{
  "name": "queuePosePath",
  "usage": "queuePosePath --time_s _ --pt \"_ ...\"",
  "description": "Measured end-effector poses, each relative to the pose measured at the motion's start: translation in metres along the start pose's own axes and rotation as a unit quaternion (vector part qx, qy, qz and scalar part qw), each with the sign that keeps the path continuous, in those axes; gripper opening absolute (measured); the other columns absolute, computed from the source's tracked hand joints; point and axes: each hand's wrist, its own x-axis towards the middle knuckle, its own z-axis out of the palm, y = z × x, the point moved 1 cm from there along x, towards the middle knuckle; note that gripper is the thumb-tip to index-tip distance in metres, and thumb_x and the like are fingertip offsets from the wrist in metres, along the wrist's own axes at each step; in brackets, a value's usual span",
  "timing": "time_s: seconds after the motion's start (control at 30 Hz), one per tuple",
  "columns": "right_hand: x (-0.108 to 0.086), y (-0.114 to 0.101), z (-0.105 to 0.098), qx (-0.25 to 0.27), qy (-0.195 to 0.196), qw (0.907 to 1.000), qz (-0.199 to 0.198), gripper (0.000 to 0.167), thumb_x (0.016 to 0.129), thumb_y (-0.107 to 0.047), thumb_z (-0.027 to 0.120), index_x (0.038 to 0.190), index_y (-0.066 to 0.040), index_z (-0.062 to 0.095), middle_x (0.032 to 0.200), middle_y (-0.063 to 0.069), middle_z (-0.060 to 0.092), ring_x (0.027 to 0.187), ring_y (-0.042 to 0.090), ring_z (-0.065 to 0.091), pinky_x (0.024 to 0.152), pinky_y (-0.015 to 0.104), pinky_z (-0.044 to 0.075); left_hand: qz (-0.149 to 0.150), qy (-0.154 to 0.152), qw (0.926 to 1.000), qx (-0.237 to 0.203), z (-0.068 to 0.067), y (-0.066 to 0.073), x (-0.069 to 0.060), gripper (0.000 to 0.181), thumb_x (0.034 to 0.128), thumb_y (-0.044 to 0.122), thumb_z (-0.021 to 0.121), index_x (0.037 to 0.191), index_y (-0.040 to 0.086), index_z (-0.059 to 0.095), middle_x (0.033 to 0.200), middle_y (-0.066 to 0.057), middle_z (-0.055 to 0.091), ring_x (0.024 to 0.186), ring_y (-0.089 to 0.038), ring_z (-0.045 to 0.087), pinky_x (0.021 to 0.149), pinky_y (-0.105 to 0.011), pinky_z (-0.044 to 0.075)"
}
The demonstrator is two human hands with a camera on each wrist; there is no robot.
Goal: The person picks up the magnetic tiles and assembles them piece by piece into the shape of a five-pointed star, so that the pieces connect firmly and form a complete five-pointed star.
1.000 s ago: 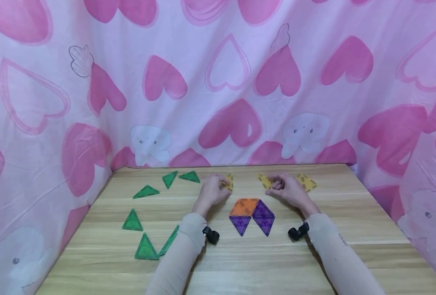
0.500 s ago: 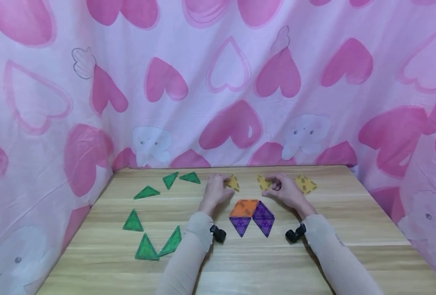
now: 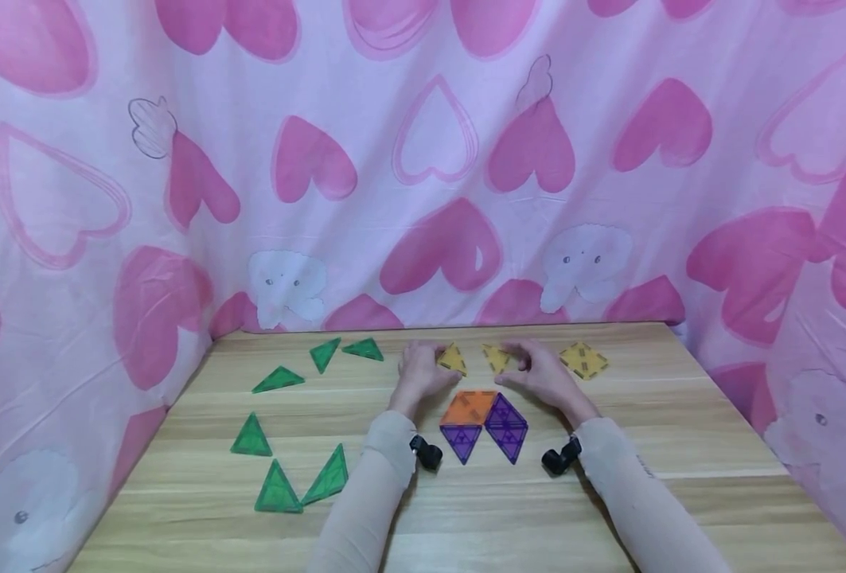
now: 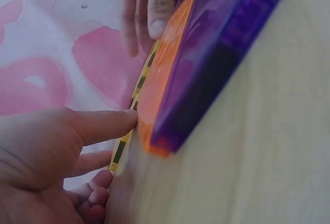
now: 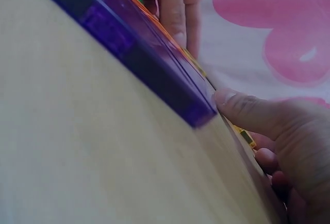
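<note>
In the head view, my left hand (image 3: 423, 372) holds a translucent yellow triangle tile (image 3: 454, 360) by its edges, thumb in front and fingers behind. Facing it across a narrow gap, a second yellow triangle tile (image 3: 496, 358) is pinched by my right hand (image 3: 543, 376). Both tiles lie flat at the table's far side. Just nearer to me sits an orange tile piece (image 3: 469, 407), edge to edge with a purple triangle tile (image 3: 461, 442) below it and a purple diamond of tiles (image 3: 506, 426) at its right. In the left wrist view, the thumb touches the yellow tile's edge (image 4: 119, 154).
More yellow tiles (image 3: 584, 360) form a diamond right of my right hand. Several green triangle tiles (image 3: 251, 436) lie spread over the left of the wooden table (image 3: 494, 525). A pink heart-patterned curtain (image 3: 437, 127) hangs behind the far edge.
My left hand has shifted right with its yellow tile. My right hand has slid its yellow tile left, so the two tiles are closer together. The yellow diamond at right is now fully uncovered.
</note>
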Motion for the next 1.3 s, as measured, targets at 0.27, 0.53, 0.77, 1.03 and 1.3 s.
queuePosePath --time_s 0.27,0.53,0.77,1.03,1.3 --pt "0.004 0.001 0.006 0.006 -0.009 0.9999 -0.005 0.081 0.089 -0.044 0.095 0.157 -0.018 0.062 0.148 0.006 0.067 0.119 0.027 0.062 0.106 0.051 0.053 -0.005 -0.009 0.9999 0.014 0.016 0.012 0.005 0.063 0.0894 0.033 0.092 0.148 0.020 0.073 0.143 -0.011 0.062 0.135 -0.034 0.047 0.115 -0.055 0.034" --pt "0.003 0.001 0.008 -0.023 -0.003 0.9996 -0.014 0.076 0.090 -0.045 0.094 0.155 -0.018 0.064 0.134 0.003 0.069 0.111 0.024 0.062 0.097 0.045 0.054 -0.002 -0.008 1.0000 0.004 0.023 0.021 0.004 0.059 0.0926 0.032 0.090 0.148 0.021 0.074 0.138 -0.005 0.064 0.127 -0.028 0.048 0.113 -0.051 0.034" --pt "0.005 0.001 0.007 -0.025 -0.010 0.9996 -0.007 0.076 0.092 -0.044 0.093 0.156 -0.016 0.063 0.125 0.004 0.067 0.106 0.023 0.059 0.093 0.041 0.052 0.001 -0.009 0.9999 0.005 0.025 0.023 0.004 0.058 0.0945 0.031 0.090 0.149 0.022 0.073 0.136 -0.005 0.064 0.126 -0.028 0.048 0.109 -0.049 0.036" --pt "0.005 -0.001 0.003 -0.018 -0.005 0.9997 -0.013 0.076 0.091 -0.040 0.094 0.156 -0.016 0.063 0.124 0.004 0.067 0.106 0.024 0.059 0.092 0.042 0.052 0.012 -0.016 0.9998 0.001 0.022 0.024 0.004 0.069 0.0906 0.030 0.090 0.154 0.015 0.068 0.142 -0.009 0.061 0.127 -0.030 0.047 0.110 -0.050 0.035" --pt "0.003 -0.002 0.004 0.001 -0.003 1.0000 0.003 0.083 0.094 -0.046 0.091 0.162 -0.013 0.056 0.143 0.010 0.066 0.107 0.024 0.061 0.095 0.043 0.052 -0.018 -0.037 0.9959 -0.080 0.013 0.017 -0.003 0.087 0.0907 0.028 0.089 0.166 0.011 0.051 0.152 -0.011 0.059 0.140 -0.033 0.050 0.121 -0.054 0.043"
